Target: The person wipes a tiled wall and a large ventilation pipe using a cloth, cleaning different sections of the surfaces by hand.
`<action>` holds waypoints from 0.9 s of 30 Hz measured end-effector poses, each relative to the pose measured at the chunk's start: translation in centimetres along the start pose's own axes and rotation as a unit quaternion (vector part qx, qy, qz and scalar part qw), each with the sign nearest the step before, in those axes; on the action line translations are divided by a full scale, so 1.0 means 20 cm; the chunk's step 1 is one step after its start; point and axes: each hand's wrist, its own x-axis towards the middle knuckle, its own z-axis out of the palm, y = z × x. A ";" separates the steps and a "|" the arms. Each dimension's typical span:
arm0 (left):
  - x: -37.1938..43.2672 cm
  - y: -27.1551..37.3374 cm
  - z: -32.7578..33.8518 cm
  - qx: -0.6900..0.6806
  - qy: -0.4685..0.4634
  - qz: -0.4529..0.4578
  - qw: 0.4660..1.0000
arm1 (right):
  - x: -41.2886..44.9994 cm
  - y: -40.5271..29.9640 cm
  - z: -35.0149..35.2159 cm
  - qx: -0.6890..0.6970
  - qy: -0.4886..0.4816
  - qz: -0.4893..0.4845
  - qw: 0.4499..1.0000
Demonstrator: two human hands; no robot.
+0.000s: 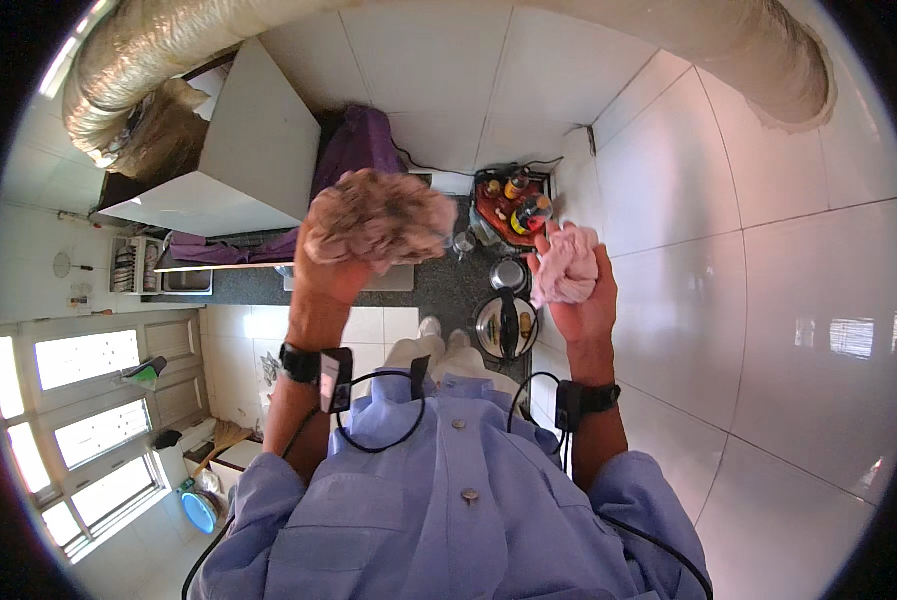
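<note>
My left hand is raised and holds a bunched, dirt-stained pinkish cloth, which hides most of its fingers. A cleaner, crumpled pink cloth rests in my right hand, palm up with the fingers curled around it. Left of the stained cloth is a white range hood with purple fabric beside it. The right hand is close to the white tiled wall, above the dark granite counter.
A red-lined tray holds several bottles. A steel pot and a glass-lidded pan stand at the counter's right end. A foil-like duct arches overhead. Further left are a sink and a dish rack.
</note>
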 end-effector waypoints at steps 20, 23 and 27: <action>-0.37 0.01 -0.26 0.167 0.070 0.048 0.982 | 0.18 0.16 -0.44 -0.035 -0.083 0.127 0.988; -0.35 -0.01 -0.13 0.185 0.077 0.075 0.977 | 0.21 0.14 -0.29 -0.038 -0.078 0.093 0.992; -0.29 -0.02 -0.19 -0.088 0.048 0.060 0.993 | 0.19 0.10 -0.19 -0.054 -0.140 0.075 0.986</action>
